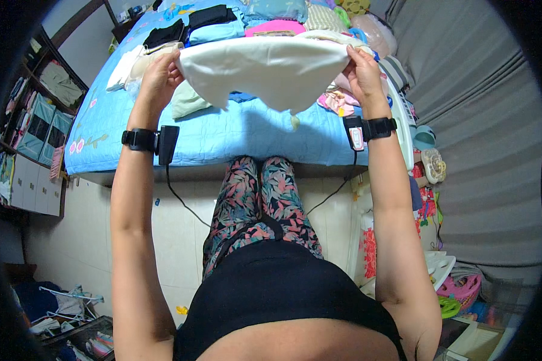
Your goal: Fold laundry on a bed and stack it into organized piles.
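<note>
A white cloth garment (pixel 266 67) hangs stretched between my two hands above the bed. My left hand (pixel 165 74) grips its left upper corner, and my right hand (pixel 361 67) pinches the right upper corner. Behind and beside it lie folded clothes: black ones (pixel 212 16), a light blue one (pixel 217 32) and a bright pink one (pixel 275 28). A pale green folded cloth (pixel 189 101) lies below the garment's left side. Pink patterned clothing (pixel 338 101) is near my right hand. Each wrist wears a black strap with a cabled device.
The blue quilted bedspread (pixel 207 140) covers the bed before me. An open wardrobe (pixel 36 113) with clothes stands at the left, a grey curtain (pixel 469 135) hangs at the right. Hangers (pixel 67 302) lie lower left; a pink basket (pixel 463 289) stands lower right. Cables hang from both wrist devices.
</note>
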`<action>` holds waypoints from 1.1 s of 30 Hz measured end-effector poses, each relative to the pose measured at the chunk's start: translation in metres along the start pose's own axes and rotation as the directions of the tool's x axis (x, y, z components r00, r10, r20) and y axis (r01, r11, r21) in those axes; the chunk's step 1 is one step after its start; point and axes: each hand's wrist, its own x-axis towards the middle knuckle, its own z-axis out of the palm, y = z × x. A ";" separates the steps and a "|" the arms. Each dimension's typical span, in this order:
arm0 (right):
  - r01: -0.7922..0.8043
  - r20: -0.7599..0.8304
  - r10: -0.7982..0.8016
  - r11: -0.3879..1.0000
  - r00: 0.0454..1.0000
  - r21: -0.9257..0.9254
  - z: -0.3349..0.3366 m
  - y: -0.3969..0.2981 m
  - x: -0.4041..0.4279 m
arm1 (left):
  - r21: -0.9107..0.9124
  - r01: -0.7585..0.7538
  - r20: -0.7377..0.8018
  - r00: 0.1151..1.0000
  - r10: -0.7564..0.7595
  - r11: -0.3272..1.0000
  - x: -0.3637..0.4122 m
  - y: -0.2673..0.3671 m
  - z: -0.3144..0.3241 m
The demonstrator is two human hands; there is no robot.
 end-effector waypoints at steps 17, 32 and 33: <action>-0.013 -0.030 0.009 0.993 1.000 -0.120 -0.021 0.047 0.034 | 0.293 0.071 -0.161 0.987 -0.024 0.954 0.036 -0.046 0.016; -0.663 -0.186 0.667 0.589 0.722 -0.462 -0.113 0.220 -0.132 | 0.146 0.704 -0.278 0.704 -0.654 0.695 -0.105 -0.238 -0.077; -0.671 -0.188 0.675 0.581 0.714 -0.461 -0.114 0.217 -0.140 | 0.170 0.698 -0.192 0.716 -0.671 0.696 -0.110 -0.234 -0.079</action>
